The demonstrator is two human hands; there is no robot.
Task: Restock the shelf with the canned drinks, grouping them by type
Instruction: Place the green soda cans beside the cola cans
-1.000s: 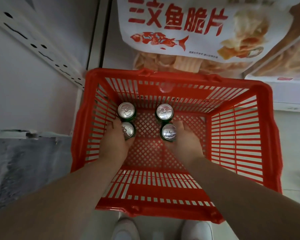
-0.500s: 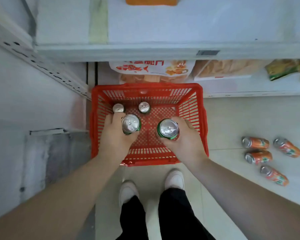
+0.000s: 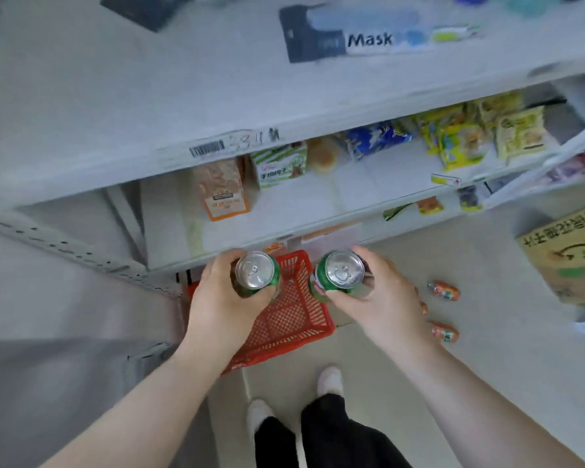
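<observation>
My left hand [image 3: 222,304] grips one green can [image 3: 254,274], held upright with its silver top facing me. My right hand [image 3: 380,300] grips a second green can [image 3: 338,275], also upright. Both cans hang in the air in front of the lower white shelf [image 3: 284,211], well above the red basket [image 3: 286,315] on the floor. My hands hide the basket's far end, so any cans left inside are out of sight. Orange cans [image 3: 444,290] lie on their sides on the floor to the right of my right hand.
White shelves rise in front of me: the upper board [image 3: 149,96] carries a mask pack [image 3: 358,37], the lower one snack bags [image 3: 470,136] and cartons [image 3: 223,189]. A cardboard box [image 3: 568,255] stands at the right. My feet [image 3: 330,380] are just behind the basket.
Both hands have lifted a green can each out of the red basket and raised them to shelf height. The view has risen from the basket to the shelves.
</observation>
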